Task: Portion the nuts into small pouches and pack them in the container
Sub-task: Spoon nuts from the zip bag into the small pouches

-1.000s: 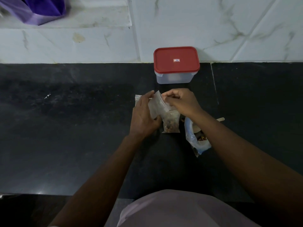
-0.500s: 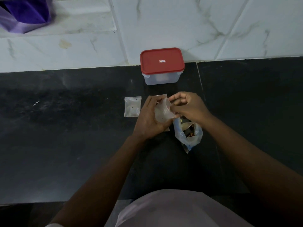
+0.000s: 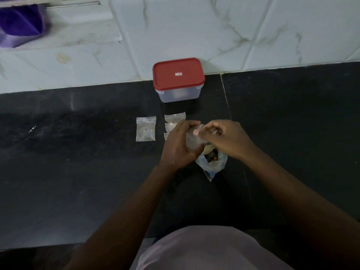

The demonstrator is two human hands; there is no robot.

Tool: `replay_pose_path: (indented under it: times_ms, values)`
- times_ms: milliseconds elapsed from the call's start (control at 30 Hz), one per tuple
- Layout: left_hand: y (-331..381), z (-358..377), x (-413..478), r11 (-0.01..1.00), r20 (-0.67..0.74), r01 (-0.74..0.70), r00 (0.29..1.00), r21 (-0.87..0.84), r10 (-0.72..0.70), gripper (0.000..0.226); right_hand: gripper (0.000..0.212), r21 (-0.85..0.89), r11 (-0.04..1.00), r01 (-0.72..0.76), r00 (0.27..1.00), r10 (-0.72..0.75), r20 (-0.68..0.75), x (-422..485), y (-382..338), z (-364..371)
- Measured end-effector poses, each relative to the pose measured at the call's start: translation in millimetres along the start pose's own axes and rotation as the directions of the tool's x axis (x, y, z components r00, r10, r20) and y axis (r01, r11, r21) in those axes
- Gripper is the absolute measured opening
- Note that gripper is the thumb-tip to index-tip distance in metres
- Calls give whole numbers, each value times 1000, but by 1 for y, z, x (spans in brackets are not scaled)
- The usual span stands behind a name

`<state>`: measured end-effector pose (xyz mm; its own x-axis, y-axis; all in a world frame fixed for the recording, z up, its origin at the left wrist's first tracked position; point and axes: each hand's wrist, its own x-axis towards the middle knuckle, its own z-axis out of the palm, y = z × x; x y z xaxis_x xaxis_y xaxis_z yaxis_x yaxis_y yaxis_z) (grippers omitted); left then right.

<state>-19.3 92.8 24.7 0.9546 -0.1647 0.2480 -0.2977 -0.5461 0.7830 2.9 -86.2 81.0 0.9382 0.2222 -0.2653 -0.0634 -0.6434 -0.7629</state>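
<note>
My left hand (image 3: 178,147) and my right hand (image 3: 224,140) together hold one small clear pouch (image 3: 193,140) above the black counter; each hand pinches its top edge. Just below it lies an open plastic bag of nuts (image 3: 212,161), partly under my right hand. More empty pouches (image 3: 175,117) lie stacked behind my left hand, and a separate one (image 3: 146,129) lies flat to their left. The clear container with a red lid (image 3: 178,74) stands shut at the back, against the wall.
The black counter (image 3: 78,162) runs left and right, with a seam (image 3: 226,96) right of the container. White marble tiles (image 3: 253,32) rise behind it. A purple bag (image 3: 21,22) sits on the ledge at the top left.
The hands lifted a pouch off the stack and brought it over the nut bag. The view shifted, so the single flat pouch on the left now shows.
</note>
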Motion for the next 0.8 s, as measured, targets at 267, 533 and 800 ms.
replay_pose_path:
  times_ms: [267,533,800]
  values:
    - [4,21,1,1000,21,-11,1000,21,11,51,13,74,997,-33,994,25,106,-7,2,-6]
    - [0,31,2,996,37,-1,999,90,-2,49,9,115,993,5,997,-14,79,-11,13,-12]
    - [-4,29,0,992,69,64,995,106,-71,41,6,95,995,36,997,-42,69,-11,23,-21]
